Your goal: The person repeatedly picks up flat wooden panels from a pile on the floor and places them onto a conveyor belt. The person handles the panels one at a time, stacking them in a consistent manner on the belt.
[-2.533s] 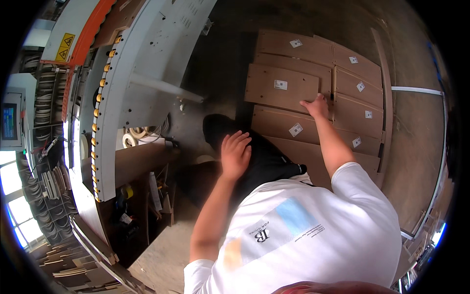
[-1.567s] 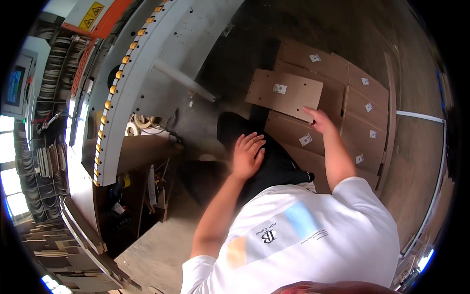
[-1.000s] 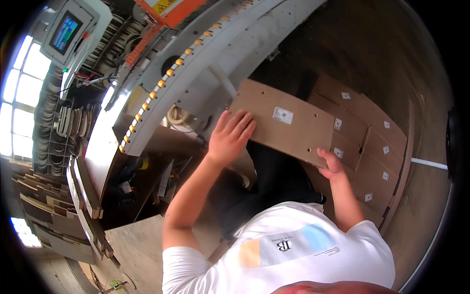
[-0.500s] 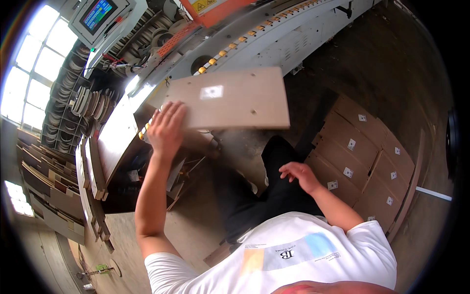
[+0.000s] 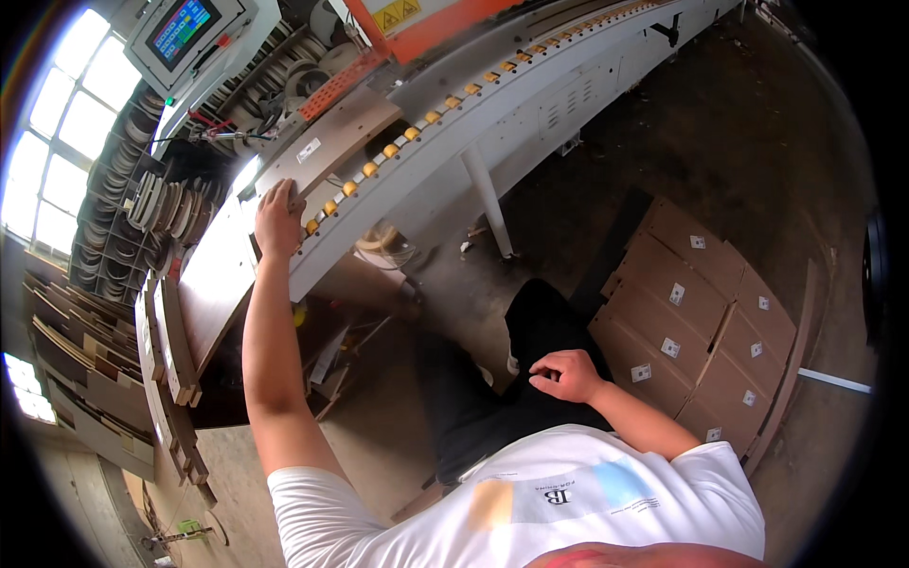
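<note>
A flat, light-brown wooden board (image 5: 331, 145) with a small white label lies on the machine's feed bed, behind the row of yellow rollers (image 5: 391, 150). At its near left end, my left hand (image 5: 277, 222) keeps hold of it, fingers over the end; the thumb's grip is partly hidden. My right hand (image 5: 568, 376) hovers above my right thigh with its fingers curled in and nothing visible in them. To its right is a stack of brown boards (image 5: 663, 284), several of them bearing white labels.
A control panel with a lit screen (image 5: 183, 30) and an orange machine housing (image 5: 417, 24) stand beyond the bed. Boards (image 5: 170, 331) lean by the left worktable (image 5: 213, 275). Rolls of edge strip (image 5: 170, 199) fill a rack. A machine leg (image 5: 488, 204) reaches the floor.
My left hand has brought the board from mid-air over to the left, down onto the machine bed, where it lies lengthwise. My right hand has shifted slightly and its fingers have curled in.
</note>
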Demonstrator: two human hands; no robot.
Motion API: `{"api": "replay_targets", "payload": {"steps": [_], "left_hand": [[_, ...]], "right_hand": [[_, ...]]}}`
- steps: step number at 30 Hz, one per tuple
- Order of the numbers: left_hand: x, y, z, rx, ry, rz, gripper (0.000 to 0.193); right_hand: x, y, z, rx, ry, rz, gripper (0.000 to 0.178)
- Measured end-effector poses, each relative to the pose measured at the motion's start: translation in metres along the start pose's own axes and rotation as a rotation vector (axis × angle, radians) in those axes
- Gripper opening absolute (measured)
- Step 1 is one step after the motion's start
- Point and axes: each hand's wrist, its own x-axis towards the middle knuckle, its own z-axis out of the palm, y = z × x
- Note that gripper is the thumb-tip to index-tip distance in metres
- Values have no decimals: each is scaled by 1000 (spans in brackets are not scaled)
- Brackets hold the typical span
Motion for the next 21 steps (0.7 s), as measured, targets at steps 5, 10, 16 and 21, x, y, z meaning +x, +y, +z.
{"api": "replay_targets", "payload": {"steps": [5,10,16,21], "left_hand": [[18,13,10,-37,-123,-10,55],[45,12,31,142,-151,14,57],[84,39,68,227,-188,102,54],[111,92,80,195,-248,73,53]], "right_hand": [[6,6,2,5,0,30,19],[17,4,3,38,10,57,17],[20,9,1,59,11,79,18],[15,12,-7,81,9,124,20]]}}
